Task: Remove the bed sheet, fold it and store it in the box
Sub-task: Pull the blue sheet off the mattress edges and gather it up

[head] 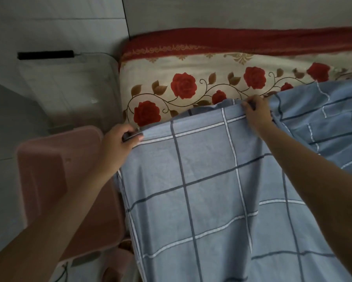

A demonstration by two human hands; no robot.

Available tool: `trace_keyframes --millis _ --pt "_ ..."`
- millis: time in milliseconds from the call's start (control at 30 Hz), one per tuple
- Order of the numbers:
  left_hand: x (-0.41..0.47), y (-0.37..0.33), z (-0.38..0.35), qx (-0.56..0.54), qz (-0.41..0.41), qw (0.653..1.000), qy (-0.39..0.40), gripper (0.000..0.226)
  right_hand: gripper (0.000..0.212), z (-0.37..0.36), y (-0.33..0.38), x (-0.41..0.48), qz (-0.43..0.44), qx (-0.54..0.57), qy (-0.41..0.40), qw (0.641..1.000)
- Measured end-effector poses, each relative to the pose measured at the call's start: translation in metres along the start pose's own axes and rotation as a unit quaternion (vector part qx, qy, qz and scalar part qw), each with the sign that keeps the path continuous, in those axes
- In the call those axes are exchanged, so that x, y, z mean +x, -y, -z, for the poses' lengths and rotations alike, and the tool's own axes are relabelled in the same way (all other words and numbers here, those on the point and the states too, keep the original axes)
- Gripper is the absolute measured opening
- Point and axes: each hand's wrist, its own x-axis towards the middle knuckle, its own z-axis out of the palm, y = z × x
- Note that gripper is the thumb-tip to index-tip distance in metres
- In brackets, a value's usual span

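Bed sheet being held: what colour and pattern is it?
The bed sheet is blue-grey, checked with dark and white lines; head view.

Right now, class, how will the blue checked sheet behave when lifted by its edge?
Probably floppy: the blue checked sheet bunches and wrinkles between the left hand and right hand. Likely light, since pinches alone hold its edge.

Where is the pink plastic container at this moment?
Head view, lower left: the pink plastic container stands beside the bed, partly behind the left hand and forearm, left of the blue checked sheet.
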Motion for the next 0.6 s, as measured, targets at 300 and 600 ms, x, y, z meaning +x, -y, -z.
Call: trace_keyframes --millis 300,600 --pt "0.029 0.009 0.005 -0.005 -0.005 1.0 -0.027 0.035 0.008 -0.002 0.014 0.002 -0.025 0.046 -0.111 0.992" --pt "0.013 0.033 0.002 -0.006 0.141 0.987 0.082 0.026 0.04 -0.009 0.02 -0.015 0.081 -0.184 -0.072 0.977"
